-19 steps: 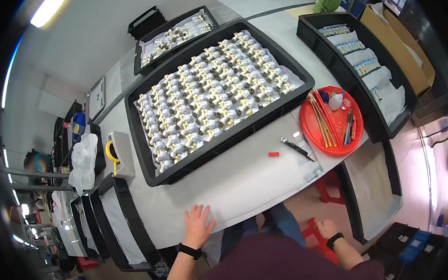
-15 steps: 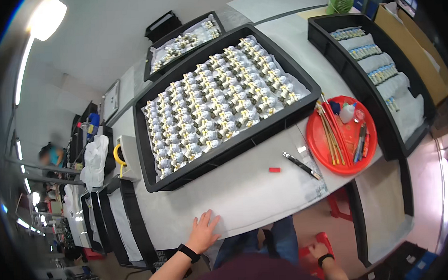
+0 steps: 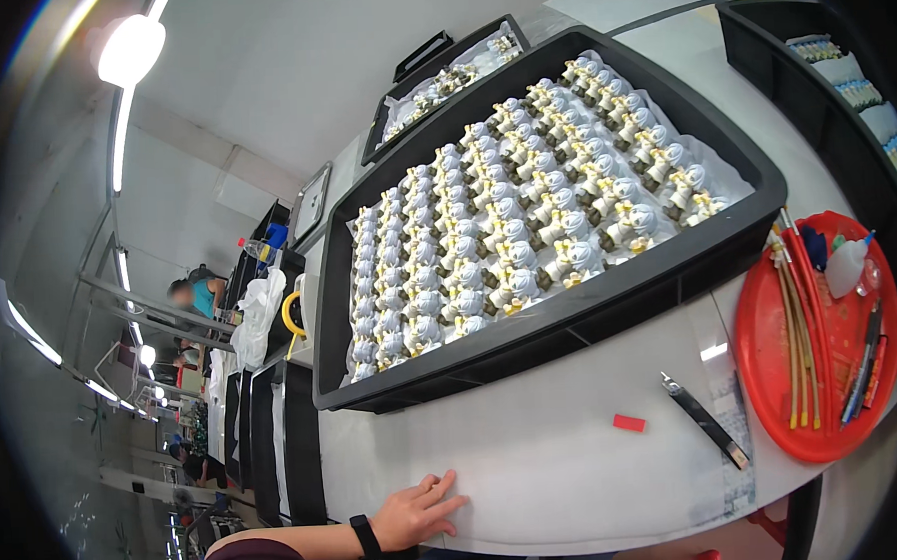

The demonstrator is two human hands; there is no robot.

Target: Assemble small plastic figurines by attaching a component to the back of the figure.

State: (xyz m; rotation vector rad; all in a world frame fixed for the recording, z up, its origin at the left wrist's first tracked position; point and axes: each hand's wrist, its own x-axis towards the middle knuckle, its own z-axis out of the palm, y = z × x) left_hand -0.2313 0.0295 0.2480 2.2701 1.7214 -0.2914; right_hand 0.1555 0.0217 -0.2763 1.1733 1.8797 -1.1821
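My left hand [image 3: 419, 512] rests at the table's front edge with its fingers spread, holding nothing. Beyond it stands a large black tray [image 3: 531, 341], filled with rows of small painted figurines [image 3: 502, 233] in pale blue-grey, white and yellow. A small red block [image 3: 629, 423] lies on the grey tabletop [image 3: 515, 417] to the right of my hand. Next to the block is a black-handled, pen-like knife or tool [image 3: 705, 419] with a metal tip. My right hand is outside the view.
At the right, a red plastic basin [image 3: 758, 367] holds brushes [image 3: 796, 335], pens and a small white bottle [image 3: 846, 266]. Another black tray [image 3: 769, 51] with blue-toned pieces stands behind it. A further tray [image 3: 450, 85] sits at the back. Another person [image 3: 204, 293] is far left.
The view has swung, so the table contents appear larger and further right. My left hand stays spread at the table edge. My right hand, earlier low by a red object, has left the view.
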